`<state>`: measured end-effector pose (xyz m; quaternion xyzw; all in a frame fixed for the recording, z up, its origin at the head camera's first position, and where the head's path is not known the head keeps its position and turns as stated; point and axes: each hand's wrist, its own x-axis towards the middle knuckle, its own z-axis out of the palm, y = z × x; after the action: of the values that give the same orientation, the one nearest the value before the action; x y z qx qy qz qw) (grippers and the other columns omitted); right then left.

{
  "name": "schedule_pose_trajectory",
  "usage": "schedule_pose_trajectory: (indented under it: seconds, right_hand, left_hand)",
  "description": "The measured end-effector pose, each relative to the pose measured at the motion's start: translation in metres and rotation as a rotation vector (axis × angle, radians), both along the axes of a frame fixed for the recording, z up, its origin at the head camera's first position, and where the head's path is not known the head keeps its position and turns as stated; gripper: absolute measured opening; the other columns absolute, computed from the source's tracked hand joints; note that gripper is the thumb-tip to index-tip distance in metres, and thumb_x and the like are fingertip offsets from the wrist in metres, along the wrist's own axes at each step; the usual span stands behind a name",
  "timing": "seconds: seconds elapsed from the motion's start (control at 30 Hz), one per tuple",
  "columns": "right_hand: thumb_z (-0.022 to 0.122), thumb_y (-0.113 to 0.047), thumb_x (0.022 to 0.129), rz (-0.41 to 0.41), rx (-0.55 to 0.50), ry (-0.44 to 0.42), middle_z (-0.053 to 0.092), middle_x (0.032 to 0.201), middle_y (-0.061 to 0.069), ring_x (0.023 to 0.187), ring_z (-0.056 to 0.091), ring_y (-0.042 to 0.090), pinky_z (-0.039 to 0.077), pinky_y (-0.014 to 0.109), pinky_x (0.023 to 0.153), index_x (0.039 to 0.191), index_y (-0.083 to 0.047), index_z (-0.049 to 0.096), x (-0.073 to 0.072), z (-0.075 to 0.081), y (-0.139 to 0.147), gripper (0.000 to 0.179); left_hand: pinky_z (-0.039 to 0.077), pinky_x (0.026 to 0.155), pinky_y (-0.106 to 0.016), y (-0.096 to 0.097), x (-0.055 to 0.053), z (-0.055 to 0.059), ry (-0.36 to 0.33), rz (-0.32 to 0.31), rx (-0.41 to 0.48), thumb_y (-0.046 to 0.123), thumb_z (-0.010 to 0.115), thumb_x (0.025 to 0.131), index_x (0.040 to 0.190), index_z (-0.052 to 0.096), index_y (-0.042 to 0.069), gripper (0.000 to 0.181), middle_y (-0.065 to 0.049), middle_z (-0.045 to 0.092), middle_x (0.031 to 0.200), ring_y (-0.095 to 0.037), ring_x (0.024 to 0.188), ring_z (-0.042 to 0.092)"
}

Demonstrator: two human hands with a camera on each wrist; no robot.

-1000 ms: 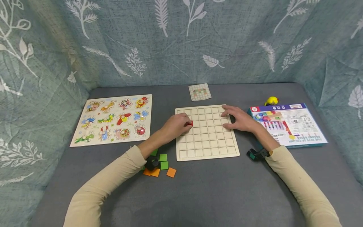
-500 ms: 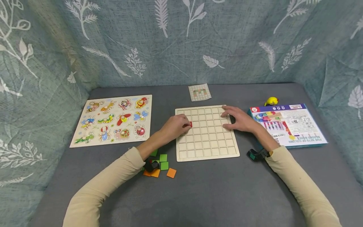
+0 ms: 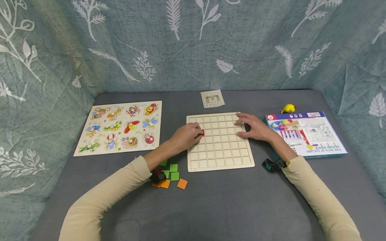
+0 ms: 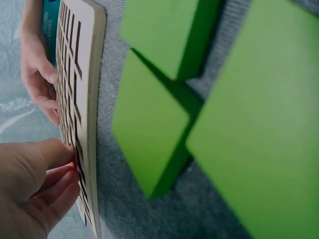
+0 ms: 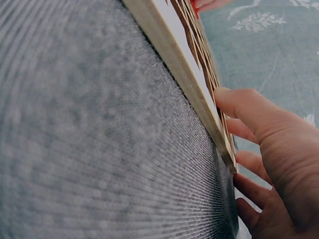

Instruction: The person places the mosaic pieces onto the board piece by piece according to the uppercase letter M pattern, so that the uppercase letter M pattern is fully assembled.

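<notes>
In the head view my left hand (image 3: 188, 136) pinches a small red tile (image 3: 203, 132) between thumb and fingers, over the left part of a wooden grid board (image 3: 221, 161). The left wrist view shows the same fingertips at the board's surface, hiding most of the tile. My right hand (image 3: 254, 126) rests on the board's upper right edge, fingers spread and thumb apart from them. Seen from the right wrist, its thumb touches the top of the board (image 5: 192, 94) while the other fingers lie along the edge.
Green tiles (image 3: 174, 176) and orange tiles (image 3: 182, 183) lie near my left wrist. An insect picture board (image 3: 119, 134) is at left, a pattern card (image 3: 212, 98) behind the grid. At right are a flat box (image 3: 313, 134) and a yellow toy (image 3: 288, 108).
The left hand has shifted very slightly left and down, still holding the red tile over the board. The right hand stays in place.
</notes>
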<state>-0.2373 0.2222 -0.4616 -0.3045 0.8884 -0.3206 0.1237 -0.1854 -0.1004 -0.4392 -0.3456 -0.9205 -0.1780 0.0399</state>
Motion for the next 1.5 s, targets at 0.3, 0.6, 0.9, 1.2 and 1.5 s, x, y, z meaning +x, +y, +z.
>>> schedule_pose_trajectory:
  seconds: [0.3, 0.6, 0.9, 1.2, 1.5]
  right_hand:
    - [0.068, -0.022, 0.089, 0.000, 0.012, 0.008, 0.030, 0.155, 0.021, 0.144, 0.023, 0.045, 0.021, 0.064, 0.112, 0.124, -0.007, 0.060, 0.002, 0.000, -0.001, 0.039]
    - [0.068, -0.024, 0.089, 0.001, 0.024, -0.007, 0.029, 0.156, 0.020, 0.145, 0.022, 0.044, 0.022, 0.063, 0.112, 0.124, -0.008, 0.059, 0.004, 0.003, -0.002, 0.040]
    - [0.068, -0.026, 0.089, -0.008, 0.045, -0.013, 0.027, 0.157, 0.019, 0.145, 0.021, 0.044, 0.023, 0.063, 0.112, 0.126, -0.009, 0.058, 0.002, 0.004, -0.001, 0.042]
    - [0.068, -0.023, 0.090, 0.002, 0.014, -0.018, 0.028, 0.156, 0.020, 0.145, 0.021, 0.044, 0.022, 0.063, 0.112, 0.125, -0.007, 0.058, 0.005, 0.000, -0.003, 0.040]
    - [0.068, -0.023, 0.089, -0.001, 0.018, -0.011, 0.028, 0.157, 0.020, 0.145, 0.021, 0.044, 0.022, 0.063, 0.112, 0.125, -0.007, 0.058, 0.002, 0.003, -0.002, 0.040]
  left_hand:
    - [0.050, 0.091, -0.040, -0.024, 0.009, 0.010, -0.116, 0.094, -0.002, 0.018, 0.062, 0.094, 0.117, 0.068, 0.007, 0.027, -0.010, 0.062, 0.122, -0.026, 0.108, 0.057]
    - [0.046, 0.101, -0.049, -0.074, 0.040, 0.016, -0.297, 0.225, 0.006, 0.024, 0.064, 0.094, 0.129, 0.061, 0.007, 0.039, -0.012, 0.061, 0.128, -0.030, 0.120, 0.056]
    - [0.046, 0.101, -0.049, -0.101, 0.047, 0.018, -0.276, 0.196, 0.039, 0.020, 0.066, 0.092, 0.130, 0.059, 0.004, 0.041, -0.014, 0.063, 0.126, -0.030, 0.117, 0.059]
    - [0.047, 0.100, -0.047, -0.115, 0.065, 0.018, -0.304, 0.138, 0.003, 0.018, 0.067, 0.092, 0.132, 0.058, 0.005, 0.043, -0.012, 0.063, 0.128, -0.027, 0.114, 0.059]
    - [0.045, 0.102, -0.048, -0.124, 0.088, 0.013, -0.328, 0.142, 0.000, 0.022, 0.066, 0.092, 0.132, 0.058, 0.011, 0.042, -0.007, 0.061, 0.130, -0.025, 0.120, 0.056]
